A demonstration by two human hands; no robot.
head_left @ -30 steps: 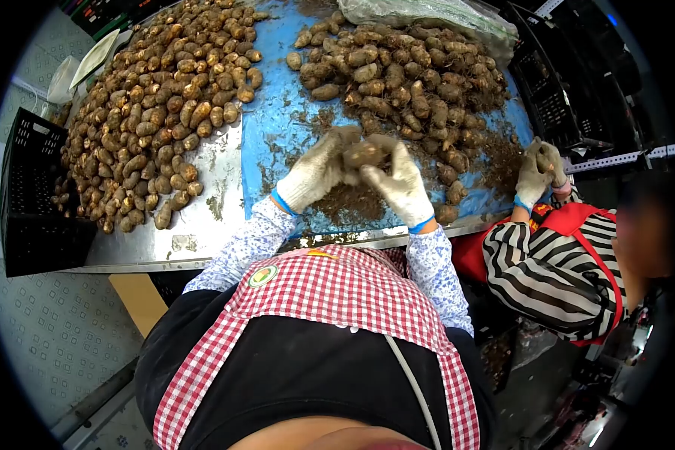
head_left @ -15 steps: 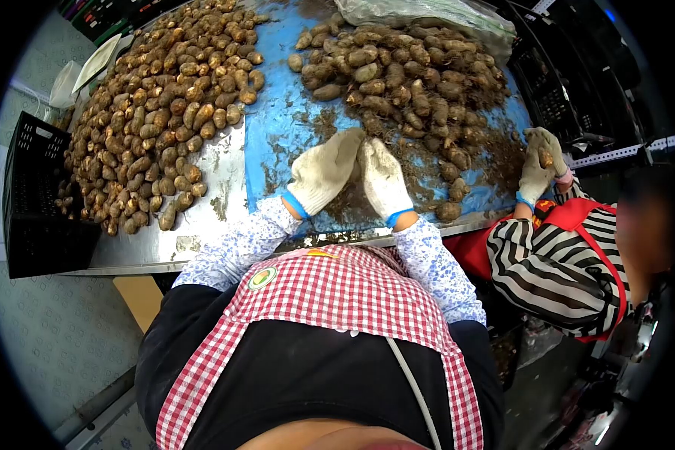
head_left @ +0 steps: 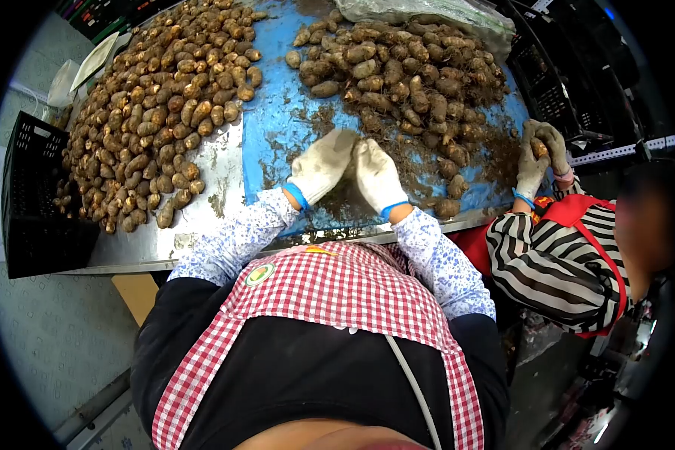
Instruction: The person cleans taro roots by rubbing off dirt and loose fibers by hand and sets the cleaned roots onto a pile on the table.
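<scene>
In white work gloves, my left hand (head_left: 322, 163) and my right hand (head_left: 379, 178) meet at their fingertips over the near edge of the blue sheet (head_left: 266, 139). Both have curled, closed fingers; whatever lies between them is hidden from above. Just beyond them spreads a heap of hairy, soil-covered taro corms (head_left: 416, 82), with loose dirt and root bits (head_left: 326, 120) around it. Off to the left, a larger pile of cleaner taro corms (head_left: 157, 120) covers the metal tabletop (head_left: 221, 165).
A black crate (head_left: 41, 202) stands at the table's left end. At right, a co-worker's gloved hands (head_left: 538, 154) hold a taro corm. Clear plastic (head_left: 427, 13) lies behind the dirty heap, and dark crates (head_left: 540, 71) line the right side.
My two hands have shifted slightly, staying close together, and the right wrist has swung a little left. The co-worker's hands have turned, showing more of the taro corm.
</scene>
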